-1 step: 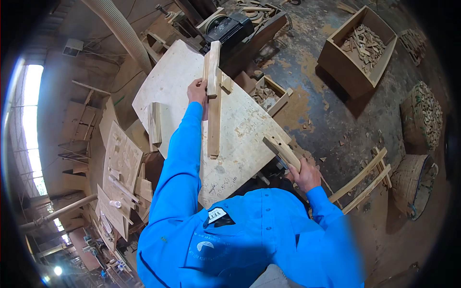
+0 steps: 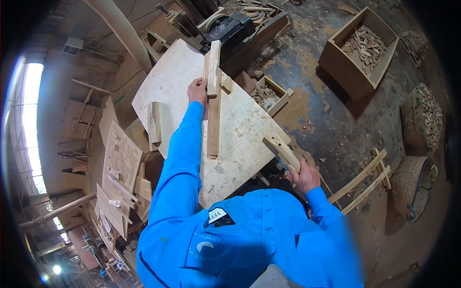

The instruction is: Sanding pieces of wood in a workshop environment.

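On the pale worktable [image 2: 168,72], my left arm stretches far forward. My left hand [image 2: 197,90] is closed on the left side of a short wooden strip [image 2: 214,67]. That strip lies over the far end of a longer wooden bar [image 2: 214,129], which points toward me. A small wood block [image 2: 226,85] touches or nearly touches their right side. By the table's near right edge, my right hand [image 2: 306,176] grips the near end of a wooden piece [image 2: 284,152]. Its far end has dark spots that look like holes. Fingers under both pieces are partly hidden.
Another wooden block [image 2: 154,125] lies at the table's left. A black motor [image 2: 230,33] stands beyond the far edge. On the floor to the right are a large box [image 2: 345,72] of offcuts, a smaller box [image 2: 278,103], baskets [image 2: 410,185] and leaning wood frames [image 2: 360,180].
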Action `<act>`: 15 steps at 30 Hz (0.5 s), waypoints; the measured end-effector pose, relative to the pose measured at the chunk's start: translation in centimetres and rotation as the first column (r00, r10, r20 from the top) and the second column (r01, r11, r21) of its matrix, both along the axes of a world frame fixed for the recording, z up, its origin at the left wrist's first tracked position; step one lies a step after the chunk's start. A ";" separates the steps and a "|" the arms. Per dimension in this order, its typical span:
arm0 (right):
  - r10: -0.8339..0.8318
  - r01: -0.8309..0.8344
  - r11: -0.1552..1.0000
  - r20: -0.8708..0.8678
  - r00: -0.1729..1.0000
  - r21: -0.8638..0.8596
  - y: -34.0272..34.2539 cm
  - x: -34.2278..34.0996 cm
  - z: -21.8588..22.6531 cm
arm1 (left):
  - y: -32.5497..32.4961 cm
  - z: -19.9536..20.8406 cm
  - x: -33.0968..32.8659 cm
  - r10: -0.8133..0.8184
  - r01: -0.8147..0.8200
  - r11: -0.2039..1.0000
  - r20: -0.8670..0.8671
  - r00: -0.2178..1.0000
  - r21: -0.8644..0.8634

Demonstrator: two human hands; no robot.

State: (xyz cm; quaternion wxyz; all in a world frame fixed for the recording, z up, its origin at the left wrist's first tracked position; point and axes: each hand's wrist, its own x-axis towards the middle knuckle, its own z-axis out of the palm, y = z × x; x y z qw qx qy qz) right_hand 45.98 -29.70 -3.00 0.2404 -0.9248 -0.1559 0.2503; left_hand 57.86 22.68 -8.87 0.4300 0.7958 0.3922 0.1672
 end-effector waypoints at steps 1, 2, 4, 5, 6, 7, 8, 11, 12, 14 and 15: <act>-0.002 0.002 1.000 0.001 1.000 -0.003 0.0 0.0 -0.2 | -0.5 0.4 0.3 0.012 -0.012 0.998 -0.007 1.000 0.062; 0.008 -0.008 1.000 0.002 1.000 -0.005 0.1 0.0 -0.3 | -0.8 0.7 0.3 0.022 -0.022 0.998 -0.005 1.000 0.060; -0.012 0.012 1.000 -0.006 1.000 0.004 0.3 -0.1 -0.3 | -1.3 1.4 0.5 0.018 -0.015 0.998 -0.044 0.999 0.053; -0.002 0.003 1.000 -0.001 1.000 0.004 0.4 0.0 -0.5 | -1.0 1.5 0.4 0.027 -0.025 0.998 -0.039 0.999 0.053; -0.006 0.006 1.000 0.002 1.000 0.015 0.5 0.0 -0.7 | -0.8 1.7 0.4 0.026 -0.023 0.998 -0.054 0.998 0.056; -0.011 0.011 1.000 0.005 1.000 0.025 0.7 0.1 -0.9 | -0.6 1.8 0.6 0.022 -0.018 0.998 -0.068 0.997 0.059; -0.005 0.005 1.000 0.012 1.000 0.024 0.9 0.1 -1.1 | -0.2 1.8 0.7 0.028 -0.024 0.998 -0.062 0.998 0.058; -0.008 0.007 0.999 0.053 0.999 0.033 1.7 0.3 -1.4 | 0.6 1.6 1.2 0.031 -0.026 0.997 -0.072 0.997 0.071; -0.010 0.009 1.000 0.052 0.999 0.028 2.1 0.4 -1.5 | 0.9 1.3 1.2 0.046 -0.042 0.993 -0.037 0.998 0.108; -0.009 0.008 1.000 0.059 0.998 0.022 2.7 0.6 -1.9 | 1.6 1.0 1.4 0.064 -0.064 0.988 0.006 0.998 0.144; -0.007 0.005 0.999 0.068 0.998 0.041 2.9 0.8 -2.2 | 2.1 0.9 1.5 0.070 -0.069 0.982 0.000 0.998 0.176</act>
